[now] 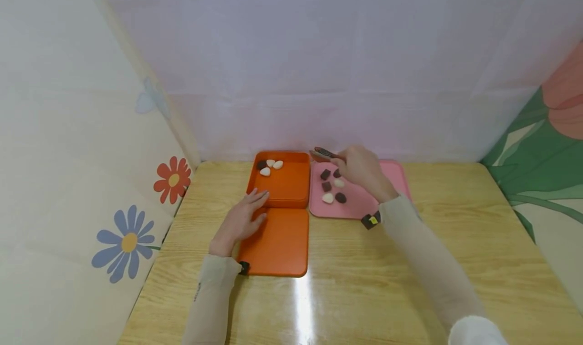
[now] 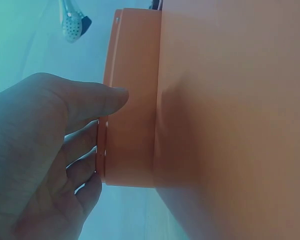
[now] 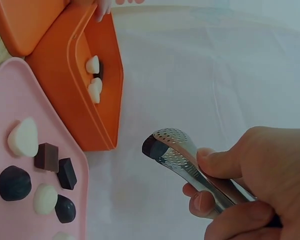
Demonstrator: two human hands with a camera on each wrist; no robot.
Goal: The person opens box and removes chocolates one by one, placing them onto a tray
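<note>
Beyond the right hand's [image 3: 262, 177] fingertips, a dark piece [image 3: 153, 147] sits between the metal tongs [image 3: 185, 146] it grips; well apart, the left hand [image 1: 241, 218] holds the orange box's [image 1: 291, 204] near wall.

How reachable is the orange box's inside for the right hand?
Likely yes: the orange box is open, the right hand holds tongs just beside it; the left hand sits at the near-left corner.

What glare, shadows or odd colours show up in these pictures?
Head view: a white glare streak on the pale wooden table, below the flat, square orange lid; left wrist view: a blue-green cast over the left hand, a dark shadow on that lid; right wrist view: fairly even light, the perforated metal tongs reasonably sharp.
</note>
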